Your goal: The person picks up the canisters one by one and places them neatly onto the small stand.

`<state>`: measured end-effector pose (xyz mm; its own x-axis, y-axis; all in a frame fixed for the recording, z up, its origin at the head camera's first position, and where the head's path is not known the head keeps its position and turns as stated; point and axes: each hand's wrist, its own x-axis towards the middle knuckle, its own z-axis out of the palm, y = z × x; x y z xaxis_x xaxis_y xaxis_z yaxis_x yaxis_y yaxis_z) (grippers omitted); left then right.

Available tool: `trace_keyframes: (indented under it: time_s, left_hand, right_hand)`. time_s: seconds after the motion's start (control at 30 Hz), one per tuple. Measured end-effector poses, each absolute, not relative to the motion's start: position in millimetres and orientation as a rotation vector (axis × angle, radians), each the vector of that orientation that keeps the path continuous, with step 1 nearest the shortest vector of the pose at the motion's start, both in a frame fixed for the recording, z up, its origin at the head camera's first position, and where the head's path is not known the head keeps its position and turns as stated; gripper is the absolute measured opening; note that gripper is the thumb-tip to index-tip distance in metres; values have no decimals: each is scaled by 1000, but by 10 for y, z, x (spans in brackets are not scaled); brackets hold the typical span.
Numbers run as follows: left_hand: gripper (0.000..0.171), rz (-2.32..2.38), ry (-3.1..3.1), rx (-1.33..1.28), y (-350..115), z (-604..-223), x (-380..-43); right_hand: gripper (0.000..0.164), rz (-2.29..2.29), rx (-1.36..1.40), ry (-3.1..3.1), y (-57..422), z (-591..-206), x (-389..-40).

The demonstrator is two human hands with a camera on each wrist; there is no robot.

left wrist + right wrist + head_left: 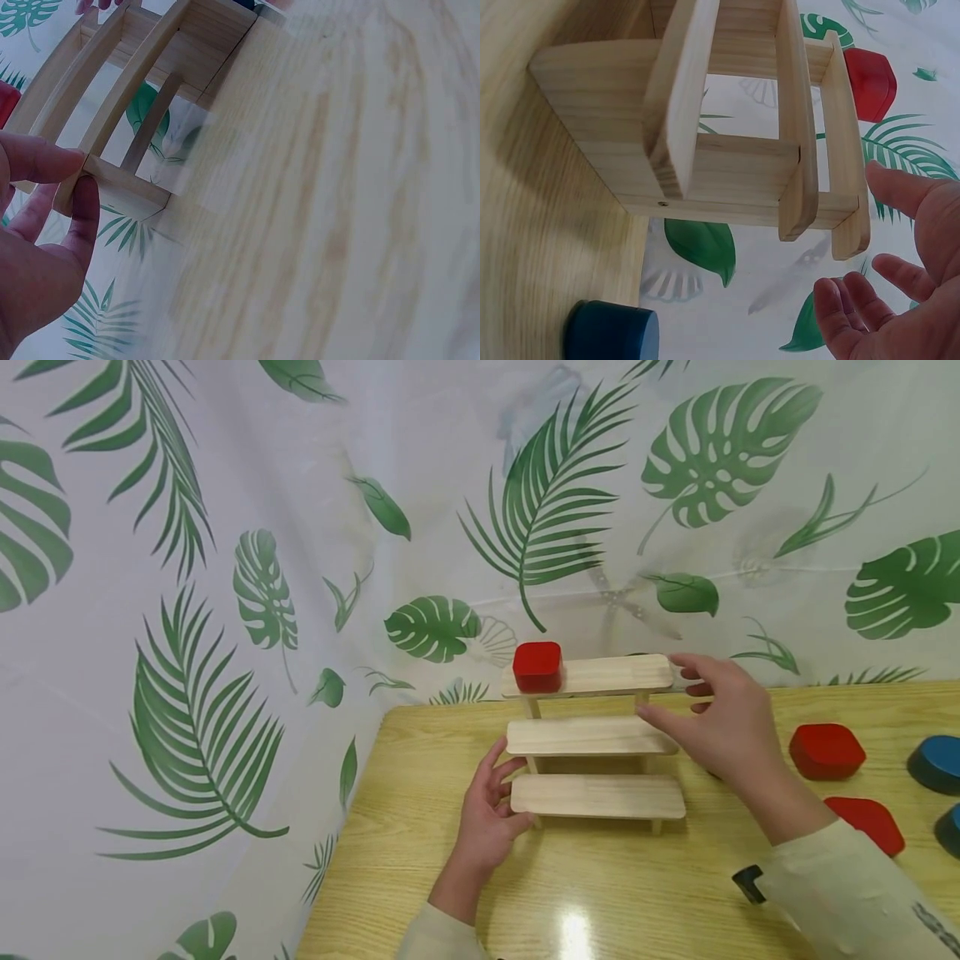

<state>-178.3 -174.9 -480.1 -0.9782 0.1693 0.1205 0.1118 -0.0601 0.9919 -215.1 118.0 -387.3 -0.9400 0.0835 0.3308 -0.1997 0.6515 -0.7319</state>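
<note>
A three-tier wooden step shelf (596,737) stands on the table, with a red block (537,667) at the left end of its top tier. My left hand (483,827) is at the shelf's left side; in the left wrist view, thumb and fingers pinch the end of the lowest board (112,105). Beside the right end of the top tier is my right hand (731,718), thumb and fingers spread. The right wrist view shows this hand (922,292) apart from the board ends, holding nothing.
On the table (405,860) to the right lie a red block (827,752), another red block (866,825) partly behind the right sleeve, and two blue blocks, one farther back (937,764). A leaf-print curtain (420,560) hangs close behind the shelf and along the left.
</note>
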Motion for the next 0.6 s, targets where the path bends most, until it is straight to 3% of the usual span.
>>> trace_keyframes:
  time_s: [0.6]
  left_hand:
    - [103, 2230, 2141, 325, -1743, -4770, -1769]
  right_hand:
    - [77, 1164, 45, -2563, 1291, -3981, -2148]
